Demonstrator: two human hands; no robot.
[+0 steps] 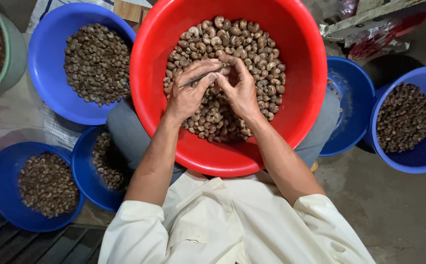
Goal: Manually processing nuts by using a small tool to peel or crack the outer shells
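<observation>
Two hands, left (187, 93) and right (240, 88), together pinch a nut (219, 80) above one red basin (301, 73); five blue basins (46, 63) surround.

Glossy plastic red basin (301, 58), matt rough nuts (252, 44), concrete floor (394, 210).

One crumpled red plastic wrapper with glossy patterning (379, 41) lies at the upper right, partly under a pale, worn wooden plank (369, 17). One white woven sack with faint printed lines (59, 128) lies flat on the floor at left, between the blue basins. Its upper part shows at top left. No screens or signs in view.
</observation>
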